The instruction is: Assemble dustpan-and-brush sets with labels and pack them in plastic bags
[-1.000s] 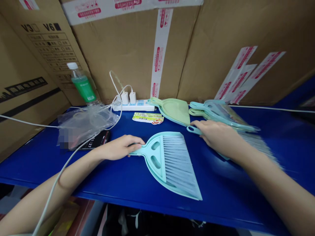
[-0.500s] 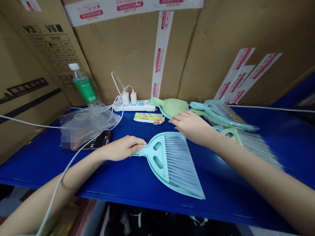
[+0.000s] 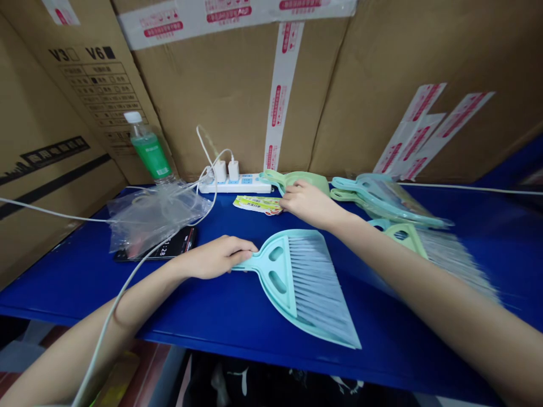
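One second on, the right hand (image 3: 311, 204) has reached the printed strip (image 3: 255, 204), finger grip unclear; the left hand (image 3: 220, 257) stays curled round the turquoise brush-and-dustpan set (image 3: 303, 288).

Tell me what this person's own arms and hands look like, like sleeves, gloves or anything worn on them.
The left hand and right hand are bare, five-fingered human hands; no sleeve, glove, ring or watch shows on either arm. A thin white cable crosses the left forearm in view.

Right hand (image 3: 311, 206) shifted left; fingers (image 3: 290, 200) now just beside colourful label (image 3: 257, 204), hiding part of green dustpan (image 3: 321, 182).
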`<state>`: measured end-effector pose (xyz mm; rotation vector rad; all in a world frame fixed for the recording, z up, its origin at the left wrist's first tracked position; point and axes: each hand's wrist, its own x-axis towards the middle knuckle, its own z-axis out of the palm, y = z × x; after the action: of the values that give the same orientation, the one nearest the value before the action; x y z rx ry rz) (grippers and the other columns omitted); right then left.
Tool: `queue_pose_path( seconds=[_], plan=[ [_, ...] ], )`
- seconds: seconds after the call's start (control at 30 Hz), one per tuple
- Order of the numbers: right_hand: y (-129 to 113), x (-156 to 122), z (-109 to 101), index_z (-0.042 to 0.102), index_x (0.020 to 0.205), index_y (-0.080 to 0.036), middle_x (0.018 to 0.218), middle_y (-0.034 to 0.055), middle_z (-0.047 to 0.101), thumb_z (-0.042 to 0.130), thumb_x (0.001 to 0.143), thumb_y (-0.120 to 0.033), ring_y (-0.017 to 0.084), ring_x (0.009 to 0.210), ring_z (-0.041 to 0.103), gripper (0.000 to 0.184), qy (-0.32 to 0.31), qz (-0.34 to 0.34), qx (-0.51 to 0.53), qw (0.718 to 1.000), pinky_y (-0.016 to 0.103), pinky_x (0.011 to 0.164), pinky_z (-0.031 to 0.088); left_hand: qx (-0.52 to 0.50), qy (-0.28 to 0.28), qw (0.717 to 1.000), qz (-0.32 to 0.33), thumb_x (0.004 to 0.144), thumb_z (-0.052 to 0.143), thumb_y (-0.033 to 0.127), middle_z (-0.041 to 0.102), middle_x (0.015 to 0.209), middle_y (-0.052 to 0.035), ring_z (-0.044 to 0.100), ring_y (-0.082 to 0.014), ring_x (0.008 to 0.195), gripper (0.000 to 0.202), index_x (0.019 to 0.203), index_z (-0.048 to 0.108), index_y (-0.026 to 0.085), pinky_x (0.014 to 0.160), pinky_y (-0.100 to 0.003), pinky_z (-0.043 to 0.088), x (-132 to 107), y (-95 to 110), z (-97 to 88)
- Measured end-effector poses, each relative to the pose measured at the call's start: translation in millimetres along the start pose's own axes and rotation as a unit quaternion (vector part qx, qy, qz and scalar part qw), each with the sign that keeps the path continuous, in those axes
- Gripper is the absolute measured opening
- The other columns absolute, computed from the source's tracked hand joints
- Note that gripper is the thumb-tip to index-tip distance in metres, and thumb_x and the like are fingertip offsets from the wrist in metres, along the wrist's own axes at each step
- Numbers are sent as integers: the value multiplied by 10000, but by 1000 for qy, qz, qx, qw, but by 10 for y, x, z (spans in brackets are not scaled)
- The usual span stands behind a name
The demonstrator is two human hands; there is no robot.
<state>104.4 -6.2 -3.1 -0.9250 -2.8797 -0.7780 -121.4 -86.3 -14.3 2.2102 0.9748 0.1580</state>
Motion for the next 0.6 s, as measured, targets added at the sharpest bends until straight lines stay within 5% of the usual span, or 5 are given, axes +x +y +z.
queue_pose_path(
  seconds=[0.17, 0.33, 0.6],
  plan=[
    [59, -146, -91, 704, 803, -145, 740, 76, 705, 518, 903, -142, 214, 786, 596, 211, 26, 19, 29, 999, 330, 731, 358, 0, -1, 1000, -4, 951, 342, 312, 574, 769, 5, 480, -123, 685, 312, 915, 608, 153, 662, -234, 370, 9, 12, -1],
    [59, -493, -220, 699, 835, -172, 769, 58, 689, 467, 900, -164, 194, 754, 601, 242, 79, 17, 184, 980, 319, 696, 387, -4, -1, 1000, -5, 953, 340, 321, 578, 778, 5, 476, -123, 692, 320, 947, 614, 156, 664, -230, 374, 10, 29, -5],
    [-188, -973, -493, 716, 1008, -189, 865, 42, 710, 442, 947, -241, 152, 788, 640, 285, -40, 9, 443, 896, 260, 699, 471, -8, -3, 1000, -19, 953, 336, 348, 595, 811, -5, 496, -131, 717, 343, 954, 618, 152, 692, -236, 390, 14, 51, -3]
  ],
)
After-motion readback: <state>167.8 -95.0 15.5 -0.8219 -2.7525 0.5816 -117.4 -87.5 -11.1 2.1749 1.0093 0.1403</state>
